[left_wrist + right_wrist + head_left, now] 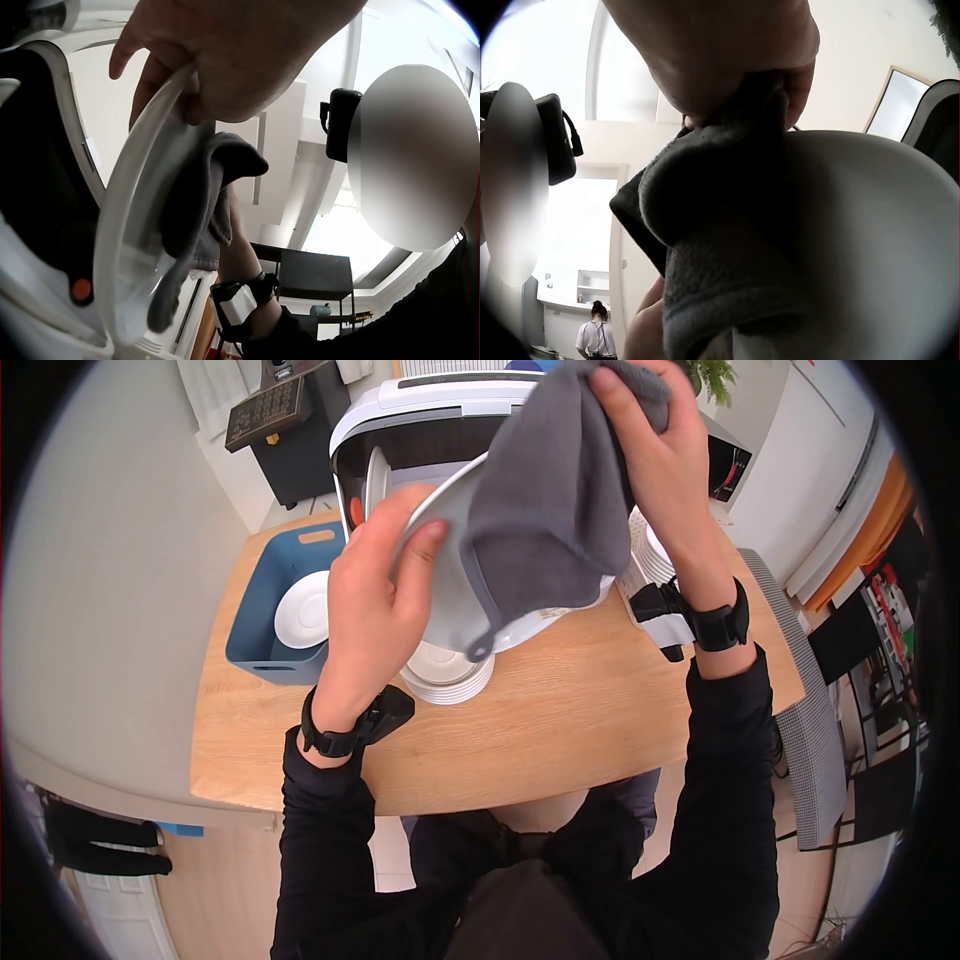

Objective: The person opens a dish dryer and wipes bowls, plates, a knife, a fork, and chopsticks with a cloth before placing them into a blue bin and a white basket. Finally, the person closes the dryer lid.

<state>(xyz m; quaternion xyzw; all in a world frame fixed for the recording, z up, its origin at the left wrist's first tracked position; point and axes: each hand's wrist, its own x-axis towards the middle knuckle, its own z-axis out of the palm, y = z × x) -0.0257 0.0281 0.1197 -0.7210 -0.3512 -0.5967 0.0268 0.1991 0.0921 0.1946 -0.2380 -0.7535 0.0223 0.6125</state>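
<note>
In the head view my left hand [372, 600] grips the rim of a large white plate [443, 595], thumb on its inner face. My right hand [672, 475] holds a grey cloth [545, 500] bunched at the top, and the cloth drapes down over the plate. The left wrist view shows the plate [124, 202] tilted on edge, with the cloth [191, 210] against its inner side. From the right wrist, thick folds of cloth [720, 300] hang below the fingers, beside the broad plate surface [889, 225]. Under the plate stands a stack of small white saucers [452, 688].
A blue bin [262, 580] at the left holds a white saucer [303, 610]. Behind the hands stands an open white cabinet [400, 398] with a plate [377, 478] upright inside. More stacked white dishes [655, 555] are at the right of the wooden table [580, 710].
</note>
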